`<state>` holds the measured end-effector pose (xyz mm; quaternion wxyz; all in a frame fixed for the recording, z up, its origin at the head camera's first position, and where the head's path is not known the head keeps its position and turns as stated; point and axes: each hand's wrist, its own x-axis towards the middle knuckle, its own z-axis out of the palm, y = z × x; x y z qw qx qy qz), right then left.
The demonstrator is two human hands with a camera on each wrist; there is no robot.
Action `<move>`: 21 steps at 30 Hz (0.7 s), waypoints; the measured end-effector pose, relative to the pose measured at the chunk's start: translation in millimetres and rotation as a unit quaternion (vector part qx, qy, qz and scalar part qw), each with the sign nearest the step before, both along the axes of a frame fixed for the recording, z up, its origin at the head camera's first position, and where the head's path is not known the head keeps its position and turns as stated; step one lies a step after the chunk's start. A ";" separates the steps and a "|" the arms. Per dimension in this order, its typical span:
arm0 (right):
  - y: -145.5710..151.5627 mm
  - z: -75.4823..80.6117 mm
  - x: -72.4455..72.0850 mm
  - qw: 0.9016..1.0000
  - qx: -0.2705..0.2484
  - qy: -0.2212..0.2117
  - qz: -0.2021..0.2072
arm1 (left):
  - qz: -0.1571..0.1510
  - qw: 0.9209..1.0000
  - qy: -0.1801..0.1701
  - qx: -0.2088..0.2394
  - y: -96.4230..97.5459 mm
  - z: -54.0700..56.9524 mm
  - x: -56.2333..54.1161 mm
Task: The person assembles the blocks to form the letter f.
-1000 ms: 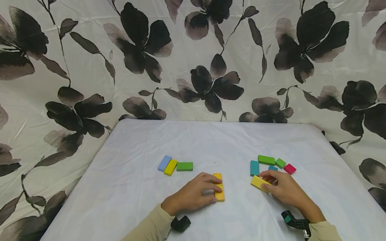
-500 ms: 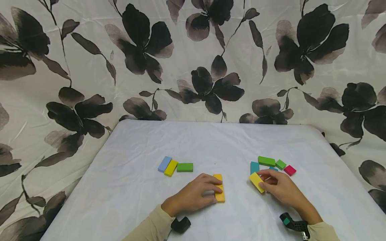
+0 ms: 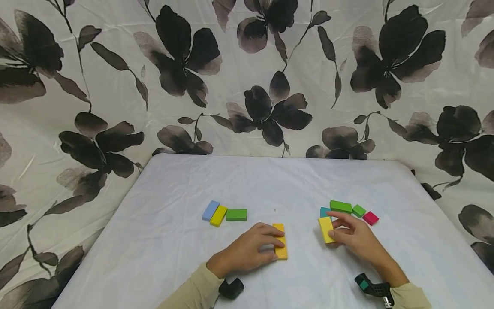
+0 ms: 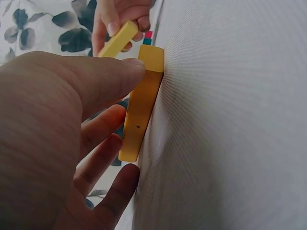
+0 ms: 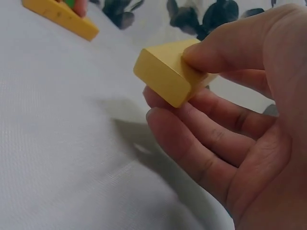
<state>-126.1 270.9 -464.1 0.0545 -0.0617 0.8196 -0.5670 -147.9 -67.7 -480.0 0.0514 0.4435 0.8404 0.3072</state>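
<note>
My left hand (image 3: 251,249) lies at a long orange-yellow block (image 3: 281,252) on the white cloth, fingertips over its top. In the left wrist view the thumb is against one end of that block (image 4: 141,105), with the other fingers along its far side. To the right, my right hand (image 3: 359,240) pinches a yellow block (image 3: 326,229) between thumb and fingers. The right wrist view shows this block (image 5: 165,72) raised off the cloth, its shadow below. A teal block (image 3: 324,211) is partly hidden behind the yellow one.
Beyond the right hand lie a long green block (image 3: 341,206), a small green block (image 3: 359,210) and a red block (image 3: 371,218). Back left are a light blue block (image 3: 210,210), a yellow block (image 3: 218,216) and a green block (image 3: 236,215). A floral cloth (image 3: 247,64) hangs behind.
The right hand has lifted the yellow block slightly and turned it from slanting to nearly upright in the head view. The left hand and its block have stayed put.
</note>
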 end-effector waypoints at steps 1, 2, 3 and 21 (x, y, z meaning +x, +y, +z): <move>-0.4 -0.8 -0.2 1.000 -0.001 0.002 -0.002 | 0.000 1.000 0.000 -0.001 0.1 0.1 0.0; -0.7 -1.5 -0.3 1.000 0.001 0.006 -0.004 | -0.001 1.000 0.000 -0.001 0.3 0.2 0.0; -1.1 -1.9 -0.3 1.000 0.004 0.011 -0.006 | -0.001 1.000 -0.001 -0.001 0.4 0.5 0.0; -11.0 -3.9 -1.3 0.998 -0.045 0.048 -0.023 | -0.002 1.000 -0.011 -0.001 0.1 2.0 0.1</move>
